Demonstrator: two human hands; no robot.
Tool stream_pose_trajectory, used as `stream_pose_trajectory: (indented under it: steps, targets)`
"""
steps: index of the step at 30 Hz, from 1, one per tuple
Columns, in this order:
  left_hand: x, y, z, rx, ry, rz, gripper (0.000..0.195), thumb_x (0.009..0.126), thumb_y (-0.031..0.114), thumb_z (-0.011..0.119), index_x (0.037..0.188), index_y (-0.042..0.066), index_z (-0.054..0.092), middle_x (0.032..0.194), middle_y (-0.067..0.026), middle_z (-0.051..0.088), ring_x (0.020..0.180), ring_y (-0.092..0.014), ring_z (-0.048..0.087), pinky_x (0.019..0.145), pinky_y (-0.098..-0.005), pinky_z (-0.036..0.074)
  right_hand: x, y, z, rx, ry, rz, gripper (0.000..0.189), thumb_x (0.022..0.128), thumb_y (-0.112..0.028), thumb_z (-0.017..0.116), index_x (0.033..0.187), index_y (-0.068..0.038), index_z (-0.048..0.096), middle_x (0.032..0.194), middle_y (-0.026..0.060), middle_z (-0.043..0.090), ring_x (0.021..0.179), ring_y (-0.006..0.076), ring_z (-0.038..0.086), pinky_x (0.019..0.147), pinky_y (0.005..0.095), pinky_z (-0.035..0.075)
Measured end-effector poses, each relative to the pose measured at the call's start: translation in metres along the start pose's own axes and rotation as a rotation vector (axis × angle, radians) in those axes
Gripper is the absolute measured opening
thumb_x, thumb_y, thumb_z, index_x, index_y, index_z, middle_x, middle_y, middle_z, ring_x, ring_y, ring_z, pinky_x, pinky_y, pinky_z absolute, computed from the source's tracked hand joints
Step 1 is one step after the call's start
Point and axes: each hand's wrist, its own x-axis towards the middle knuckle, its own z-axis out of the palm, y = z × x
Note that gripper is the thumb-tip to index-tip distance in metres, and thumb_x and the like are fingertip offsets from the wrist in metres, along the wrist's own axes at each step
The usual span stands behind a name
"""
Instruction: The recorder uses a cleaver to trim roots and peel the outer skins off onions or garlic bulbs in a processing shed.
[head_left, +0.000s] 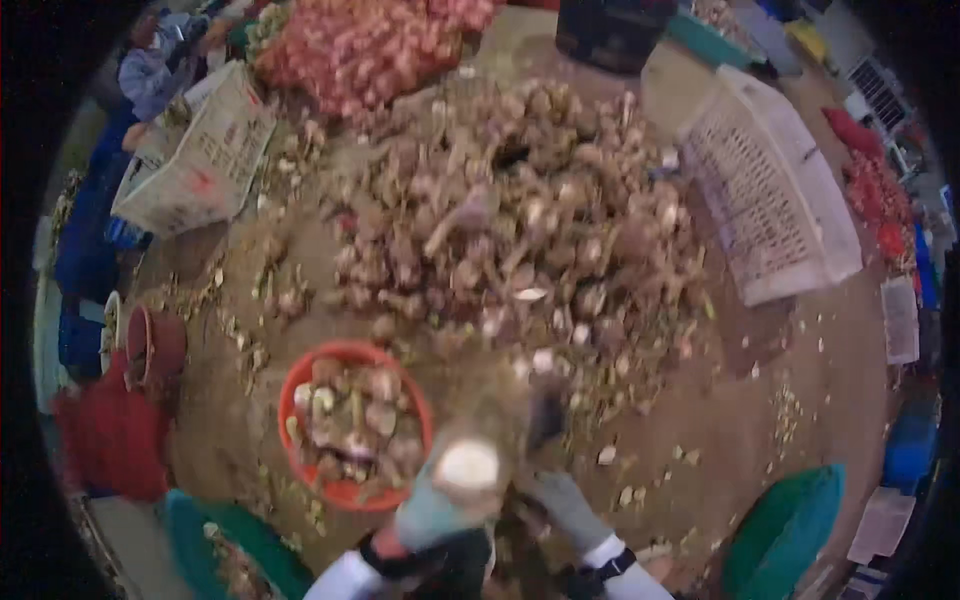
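Note:
My left hand (429, 519), in a pale glove, is at the lower middle, just right of an orange basin (339, 501) with garlic bulbs (381, 418) in it. It grips a blurred garlic bulb (470, 465) whose round white face points up at me. Close by on the right is my gloved right hand (564, 506), fingers pointing towards that bulb. A dark blurred shape (547, 420) shows beyond the right hand; what it is, and whether I hold it, cannot be made out. Ahead spreads a large heap of garlic with dry stems (525, 217).
White plastic crates lie at the left (202, 169) and right (772, 187). Red mesh sacks of garlic (360, 52) are at the back. Green containers flank me at left (225, 540) and right (784, 536). A reddish bucket (159, 345) stands left. Another person (150, 79) is at far left.

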Motion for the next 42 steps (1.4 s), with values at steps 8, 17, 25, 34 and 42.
stream_pose_trajectory:
  steps: [8,17,25,34,42]
  targets:
    - [0.012,0.02,-0.004,0.414,0.157,0.372,0.084,0.059,0.024,0.082,0.126,0.003,0.037,0.124,-0.0108,0.039,0.109,-0.021,0.045,0.087,-0.0334,0.043,0.028,-0.07,-0.05,0.633,0.552,0.307,0.022,0.069,-0.006,0.066,0.089,-0.005,0.057,0.091,0.0104,0.057,0.081,0.0228,0.055,0.073,0.03,0.044]
    - [0.028,-0.007,-0.015,0.146,0.14,-0.001,0.045,0.074,0.005,0.055,0.117,0.005,0.045,0.099,-0.0034,0.056,0.094,-0.013,0.055,0.082,-0.026,0.045,0.008,-0.036,-0.002,0.544,0.196,0.42,0.022,0.077,-0.022,0.066,0.079,-0.002,0.058,0.068,0.0092,0.056,0.061,0.0215,0.056,0.06,0.0301,0.045]
    - [0.03,0.013,-0.129,0.805,0.542,0.283,0.046,0.07,0.003,0.063,0.114,0.004,0.049,0.106,-0.0117,0.055,0.096,-0.022,0.054,0.086,-0.0326,0.043,0.034,0.066,-0.034,0.04,0.504,0.534,0.029,0.077,-0.024,0.061,0.098,-0.003,0.058,0.077,0.0189,0.062,0.068,0.0357,0.059,0.063,0.0425,0.047]
    - [0.044,0.04,-0.05,1.123,0.35,0.247,0.049,0.066,0.015,0.067,0.112,0.007,0.054,0.112,-0.0128,0.055,0.101,-0.031,0.051,0.086,-0.0378,0.041,0.119,0.141,-0.099,-0.121,0.495,0.499,0.022,0.076,-0.017,0.06,0.095,-0.006,0.057,0.088,0.0142,0.062,0.082,0.0318,0.06,0.072,0.0382,0.047]
    - [0.087,0.01,0.021,0.339,-0.25,0.044,0.072,0.066,0.013,0.073,0.128,0.005,0.037,0.124,-0.0087,0.045,0.118,-0.019,0.041,0.1,-0.0343,0.034,0.049,-0.054,-0.079,0.865,0.376,0.247,0.025,0.087,-0.019,0.052,0.104,-0.002,0.059,0.091,0.0054,0.061,0.084,0.0128,0.053,0.076,0.0269,0.042]
